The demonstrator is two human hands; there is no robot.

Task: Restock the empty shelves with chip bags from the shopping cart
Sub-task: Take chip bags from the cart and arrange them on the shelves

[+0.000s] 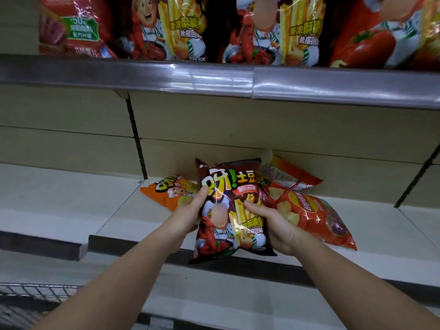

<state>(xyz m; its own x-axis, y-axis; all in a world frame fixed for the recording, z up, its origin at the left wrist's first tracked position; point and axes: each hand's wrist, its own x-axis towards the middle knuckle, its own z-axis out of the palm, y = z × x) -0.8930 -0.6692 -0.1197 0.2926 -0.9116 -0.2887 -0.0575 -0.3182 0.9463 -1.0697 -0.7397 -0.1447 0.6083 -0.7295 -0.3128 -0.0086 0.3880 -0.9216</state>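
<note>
A dark brown chip bag [228,186] with a crayfish picture stands tilted over the front edge of the middle shelf [119,217]. My left hand [189,211] grips its left side, thumb on the front. My right hand [273,222] grips its right side. Behind it on the shelf lie an orange chip bag [166,190] to the left, a red chip bag [312,217] to the right and a red-orange bag [289,175] leaning against the back wall.
The upper shelf [214,77] holds a row of standing chip bags [181,27]. The beige back panel [262,125] closes the rear. The wire rim of the shopping cart [35,292] shows at the lower left. A lower shelf edge [42,246] juts out on the left.
</note>
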